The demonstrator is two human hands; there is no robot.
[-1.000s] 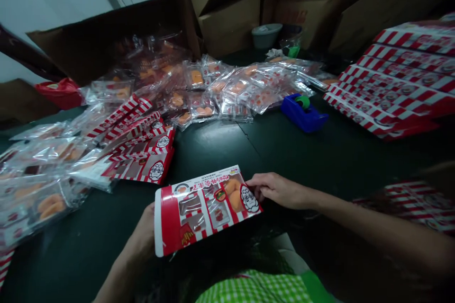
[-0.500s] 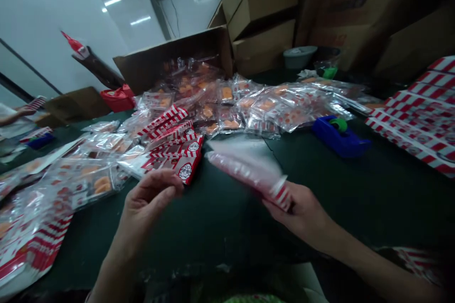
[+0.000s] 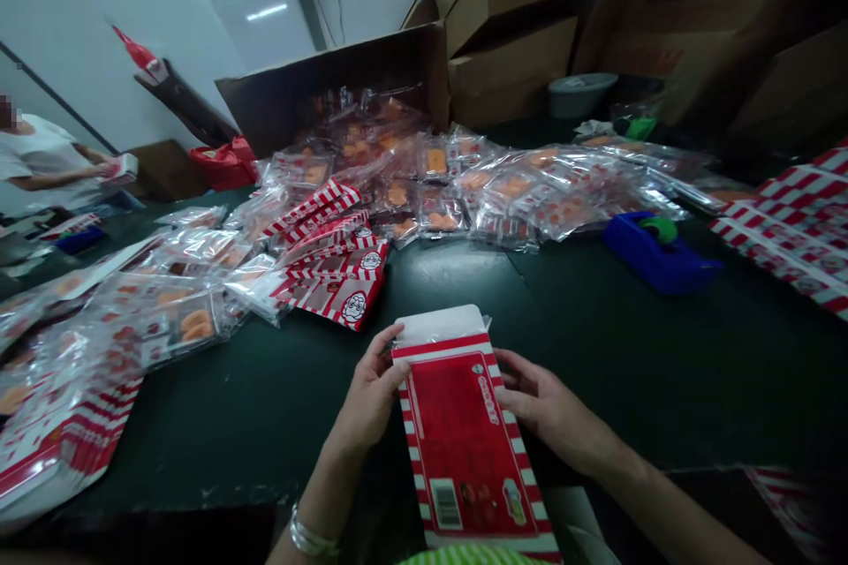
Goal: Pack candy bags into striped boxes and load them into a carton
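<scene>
A red carton with white-striped borders and a barcode (image 3: 464, 450) stands tilted in front of me, its white top flap (image 3: 442, 324) raised. Clear plastic film shows at its upper end. My left hand (image 3: 371, 388) grips the upper left edge, thumb on the front face. On the opposite edge my right hand (image 3: 549, 410) has its fingers closed around the side. Beyond the carton lies a fanned pile of red-striped printed packaging (image 3: 335, 282). Behind that are many clear packets (image 3: 437, 185) with orange-brown pieces inside.
A blue tape dispenser (image 3: 655, 256) with green tape sits to the right. Striped cartons (image 3: 795, 221) are stacked at far right, and a striped stack (image 3: 79, 433) at left. Cardboard boxes (image 3: 510, 62) and a grey tub (image 3: 581, 94) stand behind. Another person (image 3: 53, 159) is at far left.
The carton, earlier blurred in my right hand over the table, is now nearer my body with its printed face showing. My left hand, empty before, has moved right and taken hold of it.
</scene>
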